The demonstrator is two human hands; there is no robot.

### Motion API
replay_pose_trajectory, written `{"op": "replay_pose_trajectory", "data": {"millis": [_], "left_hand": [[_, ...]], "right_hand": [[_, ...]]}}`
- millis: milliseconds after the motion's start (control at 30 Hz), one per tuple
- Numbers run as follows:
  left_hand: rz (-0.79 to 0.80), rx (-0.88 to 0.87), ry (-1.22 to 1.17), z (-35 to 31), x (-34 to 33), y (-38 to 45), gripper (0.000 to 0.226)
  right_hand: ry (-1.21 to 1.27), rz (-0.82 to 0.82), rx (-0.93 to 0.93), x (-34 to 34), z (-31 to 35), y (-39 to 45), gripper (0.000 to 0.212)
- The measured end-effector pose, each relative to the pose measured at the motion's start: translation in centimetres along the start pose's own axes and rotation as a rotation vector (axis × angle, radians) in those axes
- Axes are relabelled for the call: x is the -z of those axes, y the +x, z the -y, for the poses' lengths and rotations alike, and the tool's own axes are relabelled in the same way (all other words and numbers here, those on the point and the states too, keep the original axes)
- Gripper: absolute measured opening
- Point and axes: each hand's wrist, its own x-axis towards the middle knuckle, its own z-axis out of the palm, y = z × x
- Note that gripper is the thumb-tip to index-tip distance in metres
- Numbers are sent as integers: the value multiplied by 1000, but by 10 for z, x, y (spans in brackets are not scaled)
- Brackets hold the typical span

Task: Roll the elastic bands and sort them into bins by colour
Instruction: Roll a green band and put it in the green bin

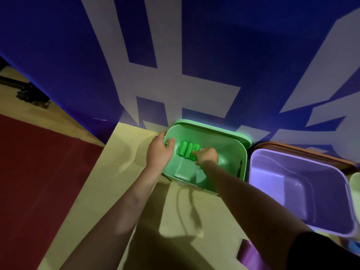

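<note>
At the far edge of the pale yellow tabletop (124,172), against the blue-and-white patterned wall (194,55), sits the mint-green plastic bin (229,152) with rounded corners. Three bright green rolled elastic bands (186,151) stand side by side on its floor, touching one another, apparently packed in a row so they do not unroll.

Left hand (158,151): draped over the bin's left rim, fingers curled over the edge into the bin, thumb outside. Judged purpose: bracing the bin so it does not slide.

Right hand (207,155): inside the bin, knuckles up, fingers curled at the rightmost roll. It seems to be setting that roll against the others (whether it pinches the roll or only nudges it, I cannot tell; the fingertips are hidden under the hand).

Both forearms reach forward, nearly straight, converging on the bin.

Just right of it, a lilac plastic bin (331,191) holds no rolls that I can see. A purple elastic band (250,254) lies flat near the table's front edge, not yet rolled.
</note>
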Motion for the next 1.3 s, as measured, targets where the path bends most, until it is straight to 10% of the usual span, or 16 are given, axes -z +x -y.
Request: {"op": "replay_pose_trajectory", "data": {"millis": [1300], "left_hand": [[-25, 35, -35, -5, 1, -5, 23]], "right_hand": [[-175, 42, 37, 8, -7, -1, 43]]}}
